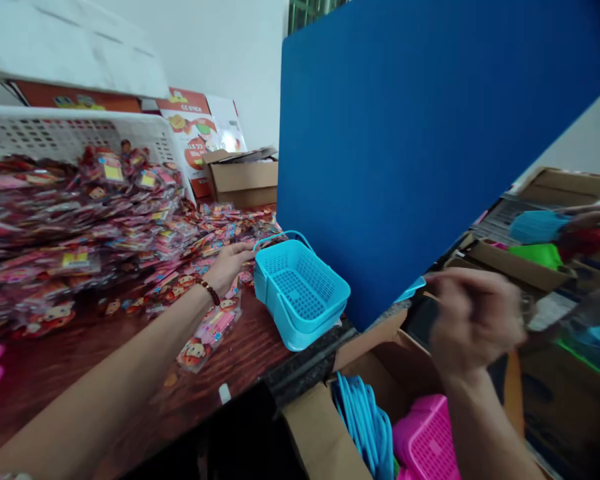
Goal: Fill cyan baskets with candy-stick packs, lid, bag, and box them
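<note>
A stack of nested light blue plastic baskets (305, 293) stands at the table's right edge, the top one with nothing inside and its handle raised. My left hand (230, 265), with a beaded bracelet on the wrist, has its fingertips pinched at the left end of that handle. Under and beside this hand lie small bagged cartoon-figure items (205, 337). My right hand (473, 320) is raised over an open cardboard box (325, 433), fingers curled and blurred. Its fingertips are close to a light blue plastic edge (411, 289) partly hidden behind a blue panel; what they grip is unclear.
The tall blue panel (405, 147) rises right behind the baskets. Inside the box are blue handles (365, 427) and pink baskets (435, 440). A white crate (175, 157) heaped with bagged items stands left. Another person's hand (595, 215) shows at far right.
</note>
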`<move>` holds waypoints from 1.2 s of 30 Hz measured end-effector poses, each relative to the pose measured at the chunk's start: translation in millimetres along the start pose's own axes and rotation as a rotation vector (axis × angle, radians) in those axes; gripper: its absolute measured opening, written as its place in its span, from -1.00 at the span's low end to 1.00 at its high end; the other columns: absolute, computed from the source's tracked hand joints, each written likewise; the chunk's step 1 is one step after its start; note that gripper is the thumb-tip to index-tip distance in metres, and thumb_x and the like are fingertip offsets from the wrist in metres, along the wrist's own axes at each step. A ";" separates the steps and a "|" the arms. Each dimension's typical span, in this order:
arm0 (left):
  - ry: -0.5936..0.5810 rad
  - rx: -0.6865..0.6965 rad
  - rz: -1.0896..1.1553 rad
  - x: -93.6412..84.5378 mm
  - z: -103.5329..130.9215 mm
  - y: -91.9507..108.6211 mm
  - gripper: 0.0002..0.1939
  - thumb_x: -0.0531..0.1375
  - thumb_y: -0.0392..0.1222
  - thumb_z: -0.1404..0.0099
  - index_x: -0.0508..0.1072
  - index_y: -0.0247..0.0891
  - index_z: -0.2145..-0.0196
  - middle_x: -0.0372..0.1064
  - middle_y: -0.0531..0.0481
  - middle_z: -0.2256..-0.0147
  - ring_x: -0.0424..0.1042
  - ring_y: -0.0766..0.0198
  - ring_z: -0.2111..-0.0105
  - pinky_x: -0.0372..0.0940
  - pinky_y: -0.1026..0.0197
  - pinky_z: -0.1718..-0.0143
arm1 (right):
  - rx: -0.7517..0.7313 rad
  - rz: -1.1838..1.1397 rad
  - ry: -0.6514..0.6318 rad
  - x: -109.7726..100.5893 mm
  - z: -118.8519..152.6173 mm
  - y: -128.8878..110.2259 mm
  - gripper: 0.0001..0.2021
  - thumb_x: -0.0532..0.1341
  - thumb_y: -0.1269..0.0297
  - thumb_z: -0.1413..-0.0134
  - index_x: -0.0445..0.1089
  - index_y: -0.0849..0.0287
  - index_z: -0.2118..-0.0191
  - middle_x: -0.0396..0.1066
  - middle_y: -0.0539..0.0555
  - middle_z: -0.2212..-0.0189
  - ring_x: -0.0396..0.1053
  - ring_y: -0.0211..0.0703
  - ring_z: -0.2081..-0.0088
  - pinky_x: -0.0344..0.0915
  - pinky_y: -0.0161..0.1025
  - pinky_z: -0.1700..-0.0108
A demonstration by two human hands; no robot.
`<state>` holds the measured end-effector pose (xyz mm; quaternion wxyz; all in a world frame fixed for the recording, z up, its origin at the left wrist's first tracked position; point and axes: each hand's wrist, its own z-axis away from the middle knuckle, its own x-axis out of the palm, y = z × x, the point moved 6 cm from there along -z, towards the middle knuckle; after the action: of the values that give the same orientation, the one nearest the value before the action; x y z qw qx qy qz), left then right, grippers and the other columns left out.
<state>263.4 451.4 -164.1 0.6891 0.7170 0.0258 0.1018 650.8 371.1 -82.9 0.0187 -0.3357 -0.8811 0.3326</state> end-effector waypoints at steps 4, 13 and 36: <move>0.020 0.036 0.053 2.5 0.6 -6.3 -0.53 0.46 0.09 0.19 0.57 -0.25 0.36 0.54 -0.05 0.33 0.45 0.21 0.33 0.33 0.20 0.23 | -0.399 0.156 -0.808 92.2 56.3 -89.1 -0.85 0.15 0.18 -0.27 0.43 0.07 0.19 0.55 0.05 0.22 0.47 -0.07 0.16 0.21 -0.05 -0.04; 0.007 0.072 0.114 0.1 -0.5 -7.6 -0.64 0.43 0.05 0.14 0.56 -0.25 0.45 0.51 -0.03 0.42 0.42 0.22 0.37 0.30 0.21 0.29 | -0.269 0.814 -1.147 173.0 88.9 -89.7 -0.78 0.13 0.11 -0.31 0.39 0.14 0.13 0.57 0.17 0.27 0.52 0.03 0.29 0.08 -0.22 0.38; -0.171 0.177 0.126 -3.7 10.4 -15.2 -0.63 0.30 -0.09 -0.14 0.52 -0.28 0.10 0.51 -0.10 0.09 0.42 0.12 0.06 0.26 0.07 -0.05 | -0.415 0.817 -1.122 171.4 82.4 -87.1 -0.70 0.03 0.21 -0.35 0.43 0.15 0.34 0.53 0.07 0.49 0.38 -0.20 0.50 -0.21 -0.19 0.42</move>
<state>263.3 441.2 -179.9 0.6152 0.7812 -0.0694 0.0808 446.6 379.2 -127.5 -0.6262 -0.4135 -0.6071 0.2612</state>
